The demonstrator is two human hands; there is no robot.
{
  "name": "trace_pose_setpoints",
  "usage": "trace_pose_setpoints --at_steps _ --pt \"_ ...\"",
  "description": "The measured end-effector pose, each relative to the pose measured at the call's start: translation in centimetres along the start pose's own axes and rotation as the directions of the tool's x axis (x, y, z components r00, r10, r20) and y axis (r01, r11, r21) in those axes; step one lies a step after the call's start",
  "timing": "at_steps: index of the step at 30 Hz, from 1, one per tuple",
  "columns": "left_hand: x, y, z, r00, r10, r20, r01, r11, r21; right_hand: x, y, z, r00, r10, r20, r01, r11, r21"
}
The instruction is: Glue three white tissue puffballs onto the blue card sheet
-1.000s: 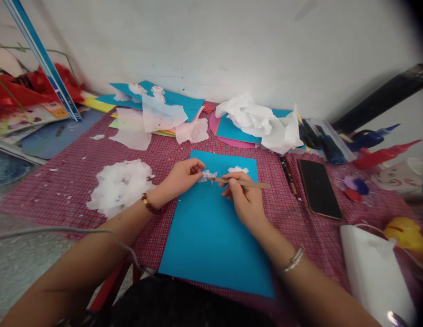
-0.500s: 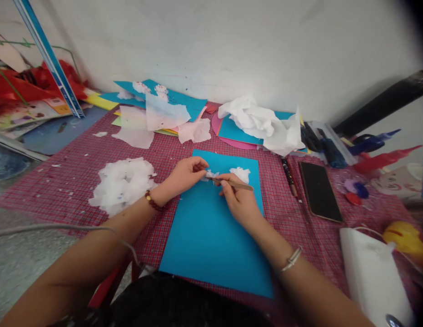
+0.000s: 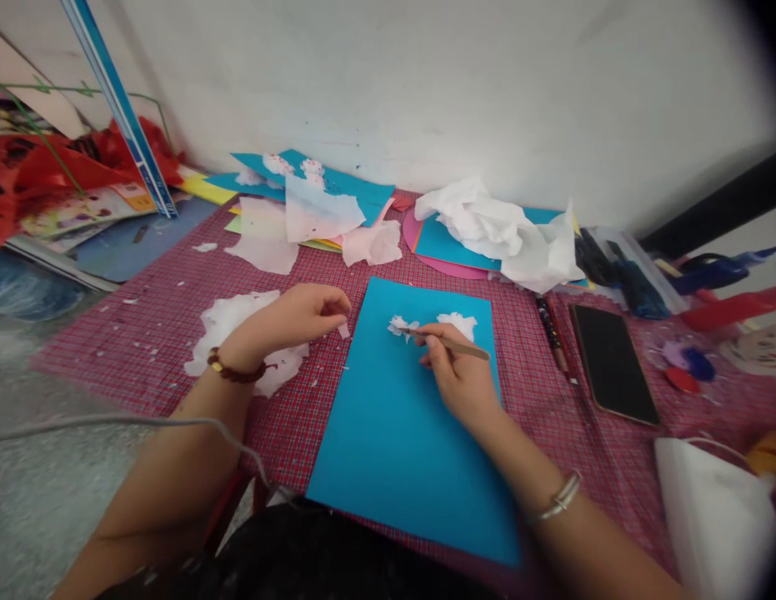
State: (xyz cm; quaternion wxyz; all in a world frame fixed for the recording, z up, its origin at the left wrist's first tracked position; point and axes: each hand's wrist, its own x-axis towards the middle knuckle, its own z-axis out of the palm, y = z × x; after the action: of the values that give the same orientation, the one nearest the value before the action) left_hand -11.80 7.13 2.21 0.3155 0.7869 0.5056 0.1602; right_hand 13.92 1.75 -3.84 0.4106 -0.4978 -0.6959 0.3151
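Observation:
A blue sheet of card (image 3: 403, 442) lies on the table with two white crumpled paper tufts near its top. My right hand (image 3: 459, 367) grips brown tweezers (image 3: 459, 345), their tip touching the left paper tuft (image 3: 398, 324). The other paper tuft (image 3: 458, 323) sits just behind my right fingers. Left of the card, my left hand (image 3: 300, 315) is raised, thumb and fingers pinched on a small white paper scrap (image 3: 343, 330). Beneath that hand and wrist spreads a pile of white tissue paper (image 3: 216, 329), partly covered by them.
A red checked cloth (image 3: 156, 317) covers the table. Crumpled white tissue (image 3: 481, 221) and loose paper sheets (image 3: 322, 208) lie along the wall. At right are a pen (image 3: 553, 337), a phone (image 3: 614, 362) and a white box (image 3: 713, 500). A grey cable (image 3: 175, 421) crosses my left arm.
My left hand has moved left, away from the left paper tuft to beyond the card's edge, and a paper scrap shows at its fingertips. My right hand keeps the tweezers at the tuft.

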Motion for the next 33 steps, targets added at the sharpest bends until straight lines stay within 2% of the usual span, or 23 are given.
trace_pose_setpoints --at_steps 5,9,13,17,22,25,28,33 --pt "0.3 -0.8 0.7 0.995 0.024 0.099 -0.045 0.976 0.213 -0.2 -0.2 -0.1 0.997 0.060 -0.039 -0.053 0.986 0.155" --pt "0.5 -1.2 1.3 0.997 0.016 0.075 -0.034 0.971 0.239 -0.3 -0.3 -0.3 0.996 0.086 -0.036 -0.077 0.977 0.199" --pt "0.5 -0.9 1.2 1.000 0.001 0.010 -0.002 0.986 0.165 -0.3 -0.5 -0.3 0.994 0.093 -0.059 -0.076 0.967 0.244" --pt "0.7 -0.3 1.5 0.998 0.036 -0.060 -0.035 0.999 0.018 0.0 -0.4 -0.2 0.990 0.115 -0.082 -0.086 0.953 0.292" --pt "1.2 0.8 3.3 0.988 0.130 -0.084 -0.137 0.987 -0.081 0.2 -0.1 -0.2 0.989 0.135 -0.060 -0.108 0.937 0.331" --pt "1.4 1.3 4.2 0.980 0.176 -0.093 -0.184 0.980 -0.078 0.1 -0.2 -0.4 0.985 0.139 -0.101 -0.095 0.931 0.352" --pt "1.4 1.5 4.5 0.981 0.158 -0.111 -0.167 0.983 -0.080 -0.1 -0.4 -0.5 0.979 0.133 -0.154 -0.073 0.936 0.346" --pt "1.3 1.5 4.5 0.988 0.057 -0.146 -0.082 0.981 -0.175 -0.3 -0.3 -0.5 0.985 0.112 -0.131 -0.072 0.959 0.275"
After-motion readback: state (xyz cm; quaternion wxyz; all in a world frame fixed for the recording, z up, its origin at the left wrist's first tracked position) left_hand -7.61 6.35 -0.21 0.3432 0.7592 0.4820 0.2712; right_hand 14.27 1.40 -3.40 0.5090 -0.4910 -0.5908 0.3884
